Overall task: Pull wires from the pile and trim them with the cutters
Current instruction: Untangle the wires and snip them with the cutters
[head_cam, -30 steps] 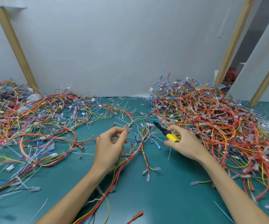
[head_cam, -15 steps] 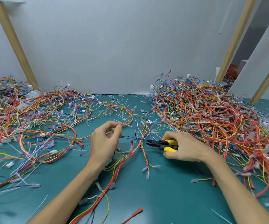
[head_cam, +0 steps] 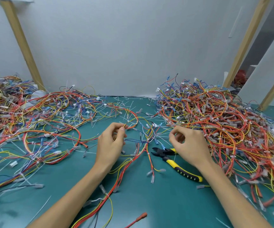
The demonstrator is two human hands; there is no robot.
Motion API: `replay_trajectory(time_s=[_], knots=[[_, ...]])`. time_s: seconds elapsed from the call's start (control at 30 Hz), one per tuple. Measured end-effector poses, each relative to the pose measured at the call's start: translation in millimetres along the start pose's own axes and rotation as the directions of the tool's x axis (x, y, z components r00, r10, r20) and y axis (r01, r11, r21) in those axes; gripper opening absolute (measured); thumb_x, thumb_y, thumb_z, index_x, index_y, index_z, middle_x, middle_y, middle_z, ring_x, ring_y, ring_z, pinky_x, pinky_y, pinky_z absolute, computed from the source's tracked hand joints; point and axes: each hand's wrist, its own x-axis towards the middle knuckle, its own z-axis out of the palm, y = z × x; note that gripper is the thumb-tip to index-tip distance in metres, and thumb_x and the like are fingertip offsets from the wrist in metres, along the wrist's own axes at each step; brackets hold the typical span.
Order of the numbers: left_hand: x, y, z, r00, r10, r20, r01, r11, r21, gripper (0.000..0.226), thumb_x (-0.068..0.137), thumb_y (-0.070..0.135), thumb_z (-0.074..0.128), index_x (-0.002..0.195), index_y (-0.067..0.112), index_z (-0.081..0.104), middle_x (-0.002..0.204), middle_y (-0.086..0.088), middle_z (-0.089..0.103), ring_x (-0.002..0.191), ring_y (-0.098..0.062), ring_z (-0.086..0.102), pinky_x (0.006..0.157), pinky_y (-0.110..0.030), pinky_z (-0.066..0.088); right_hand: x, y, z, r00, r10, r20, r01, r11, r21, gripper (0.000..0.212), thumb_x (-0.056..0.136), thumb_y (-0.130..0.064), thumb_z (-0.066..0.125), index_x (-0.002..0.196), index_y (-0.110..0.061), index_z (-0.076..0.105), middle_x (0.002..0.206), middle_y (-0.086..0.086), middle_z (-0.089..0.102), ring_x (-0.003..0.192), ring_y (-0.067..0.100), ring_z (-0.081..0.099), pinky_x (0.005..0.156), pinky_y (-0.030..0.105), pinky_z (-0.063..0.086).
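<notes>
At table (head_cam: 149,203) centre, items as follows.

- Left hand (head_cam: 111,145): thumb and forefinger tips pinch the wire (head_cam: 133,125), an orange-and-yellow loop rising at the hand's 1 o'clock.
- Right hand (head_cam: 190,145): at 3 o'clock of the left, apart from it. Fingers are curled, thumb and forefinger meeting. Whether a thin strand sits between them I cannot tell.
- Cutters (head_cam: 182,171): yellow-and-black, flat on the table at 6 o'clock of the right hand, nose toward 9 o'clock, one handle partly under the palm. Neither hand holds them.
- Bundle (head_cam: 142,150): tied strands running between the hands, from 12 to 7 o'clock.
- Pile (head_cam: 223,120): dense, at 2 o'clock. A looser spread (head_cam: 34,116) lies at 10 o'clock.

Step in hand, as judged: separating one wire before any cut. To do it well:
- Draw the loop slowly toward 6 o'clock.
- Pin the bundle with the right hand so neighbours do not follow.
- Watch connectors snagging on ties.
- Lift the cutters only once a single strand hangs free.
</notes>
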Motion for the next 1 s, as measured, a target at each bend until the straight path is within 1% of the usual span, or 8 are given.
replay_trajectory(time_s=[0.13,0.27,0.47,0.57,0.67,0.73,0.83,1.0], knots=[[-2.1,-1.3,1.3,0.999,0.008,0.040,-0.010,0.998,0.063,0.012,0.097,0.015,0.052,0.097,0.021,0.063,0.076,0.005,0.066,0.069,-0.007,0.060,0.066,-0.017,0.046,-5.9,-6.6,12.6,0.998,-0.033,0.052,0.028,0.995,0.092,0.016,0.086,-0.021,0.065,0.071,-0.028,0.065,0.058,-0.012,0.062,0.058,0.005,0.060,0.063,0.031,0.052],[-2.9,-1.6,-0.3,0.996,0.013,0.093,-0.025,0.991,0.133,0.013,0.098,0.018,0.051,0.097,0.021,0.063,0.077,0.002,0.066,0.076,-0.015,0.062,0.070,-0.027,0.049,-7.3,-9.4,19.4,0.976,0.025,0.216,-0.031,0.999,0.024,0.015,0.091,-0.031,0.061,0.077,-0.033,0.068,0.061,-0.013,0.061,0.063,0.003,0.057,0.060,0.027,0.042],[-5.5,-1.1,1.0,0.991,0.052,0.126,-0.076,0.979,0.192,0.015,0.097,0.013,0.053,0.092,0.018,0.066,0.072,0.017,0.063,0.071,0.003,0.060,0.063,-0.012,0.043,15.4,-17.3,14.1,0.839,0.078,0.538,-0.030,0.995,-0.096,0.029,0.099,-0.028,0.045,0.098,-0.028,0.073,0.070,-0.017,0.062,0.064,0.001,0.052,0.057,0.023,0.037],[-8.0,0.1,3.4,0.988,0.060,0.142,-0.090,0.972,0.219,0.013,0.095,0.011,0.055,0.091,0.016,0.067,0.071,0.016,0.063,0.070,0.005,0.059,0.061,-0.009,0.040,31.4,-22.8,15.3,0.789,0.104,0.605,-0.051,0.993,-0.104,0.026,0.097,-0.033,0.054,0.085,-0.018,0.071,0.078,-0.001,0.067,0.066,0.013,0.054,0.062,0.029,0.041],[-9.3,2.0,4.1,0.985,0.073,0.153,-0.108,0.966,0.233,0.013,0.094,0.010,0.056,0.089,0.015,0.066,0.069,0.014,0.062,0.070,0.005,0.059,0.060,-0.010,0.039,43.4,-30.8,18.2,0.760,0.195,0.620,-0.205,0.977,-0.055,0.050,0.089,-0.052,0.064,0.074,-0.004,0.069,0.064,0.005,0.060,0.051,0.016,0.044,0.053,0.027,0.035],[-9.5,2.7,3.8,0.983,0.088,0.159,-0.124,0.964,0.234,0.012,0.094,0.010,0.057,0.088,0.016,0.067,0.068,0.013,0.062,0.070,0.004,0.058,0.059,-0.009,0.037,47.6,-37.2,22.9,0.761,0.283,0.584,-0.290,0.953,-0.085,0.058,0.078,-0.061,0.071,0.064,-0.006,0.064,0.051,0.002,0.055,0.041,0.016,0.041,0.048,0.023,0.035],[-11.1,4.5,3.9,0.976,0.116,0.182,-0.156,0.963,0.221,0.013,0.093,0.010,0.059,0.087,0.018,0.066,0.067,0.014,0.062,0.070,-0.001,0.059,0.060,-0.011,0.038,49.5,-46.8,33.2,0.738,0.354,0.574,-0.351,0.928,-0.121,0.046,0.075,-0.051,0.077,0.064,-0.008,0.063,0.038,-0.004,0.053,0.031,0.010,0.043,0.041,0.020,0.034],[-16.6,9.1,5.8,0.958,0.223,0.183,-0.257,0.947,0.191,0.013,0.092,0.010,0.062,0.086,0.021,0.066,0.066,0.011,0.063,0.066,-0.007,0.059,0.061,-0.019,0.043,54.0,-43.7,36.4,0.665,0.363,0.652,-0.582,0.800,0.148,0.021,0.082,-0.019,0.076,0.071,-0.005,0.065,0.055,0.000,0.062,0.042,0.010,0.043,0.039,0.020,0.032]])
